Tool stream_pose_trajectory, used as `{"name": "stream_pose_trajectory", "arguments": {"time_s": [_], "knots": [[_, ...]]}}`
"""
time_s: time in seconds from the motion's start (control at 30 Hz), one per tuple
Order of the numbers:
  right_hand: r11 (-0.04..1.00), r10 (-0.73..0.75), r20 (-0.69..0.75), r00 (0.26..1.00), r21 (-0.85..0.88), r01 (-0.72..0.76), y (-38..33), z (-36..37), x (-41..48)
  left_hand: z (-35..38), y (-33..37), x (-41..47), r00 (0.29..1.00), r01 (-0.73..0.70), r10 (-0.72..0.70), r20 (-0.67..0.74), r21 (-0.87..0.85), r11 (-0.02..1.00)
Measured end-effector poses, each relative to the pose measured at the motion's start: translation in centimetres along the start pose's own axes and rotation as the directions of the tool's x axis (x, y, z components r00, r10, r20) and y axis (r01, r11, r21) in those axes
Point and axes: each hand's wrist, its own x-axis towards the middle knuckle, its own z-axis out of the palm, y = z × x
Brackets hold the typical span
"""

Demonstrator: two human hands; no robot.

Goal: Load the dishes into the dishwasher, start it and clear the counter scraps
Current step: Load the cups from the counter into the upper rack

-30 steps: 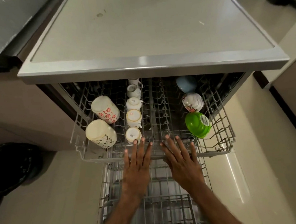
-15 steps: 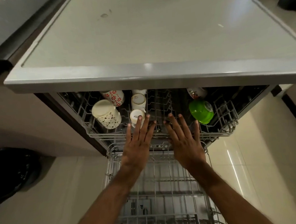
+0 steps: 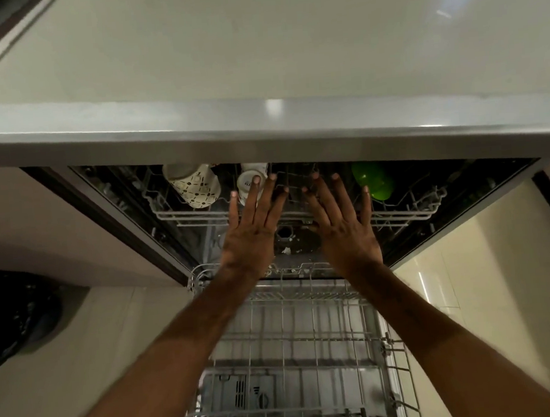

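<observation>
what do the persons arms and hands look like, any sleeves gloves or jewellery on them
Both forearms are bare as far as the picture shows, with no sleeve in sight. The left hand and the right hand wear no gloves, and no rings, watch or bracelet show on the fingers or wrists. The fingernails are short and unpainted. The picture is slightly blurred, so finer marks cannot be told.

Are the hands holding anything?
No. The left hand and right hand are open and flat, fingers spread, against the front edge of the upper rack, not gripping it.
</observation>
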Motion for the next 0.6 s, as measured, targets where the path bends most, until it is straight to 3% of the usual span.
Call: {"name": "stream_pose_trajectory", "arguments": {"time_s": [0.17, 0.3, 0.6], "knots": [[1.0, 0.019, 0.012, 1.0, -0.016, -0.019, -0.3, -0.2, 0.0, -0.2, 0.0, -0.1, 1.0, 0.004, -0.004, -0.009, 0.01, 1.0], [0.998, -0.058, 0.053, 0.997, -0.009, 0.059, 0.7, -0.6, 0.1, -0.7, -0.4, 0.0, 1.0, -0.023, 0.023, -0.01, 0.049, 0.999], [0.995, -0.021, 0.01, 1.0, -0.097, 0.022, 0.5, 0.1, 0.8, -0.1, -2.9, 0.8, 0.981, -0.186, 0.192, -0.016, 0.19, 0.964]]}}
